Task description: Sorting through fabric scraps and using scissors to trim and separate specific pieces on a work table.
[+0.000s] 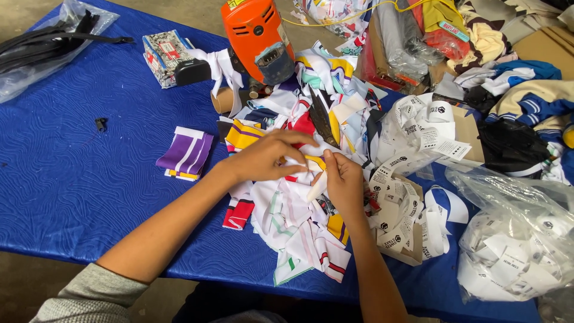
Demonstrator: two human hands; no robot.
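Both of my hands work over a heap of coloured fabric strips (299, 221) in the middle of a blue table (78, 179). My left hand (266, 157) pinches a small white piece of fabric (296, 164) at the top of the heap. My right hand (344, 179) grips the other end of the same piece, with a pale strip (317, 186) hanging below its thumb. Which strip continues into which is hidden by my fingers.
An orange power tool (257, 39) stands at the back. A folded purple and white piece (186, 154) lies left of the heap. Printed white tags (418, 137) spill to the right, beside a clear bag of tags (514, 251). Left rear: patterned box (164, 57), clear bag (42, 42).
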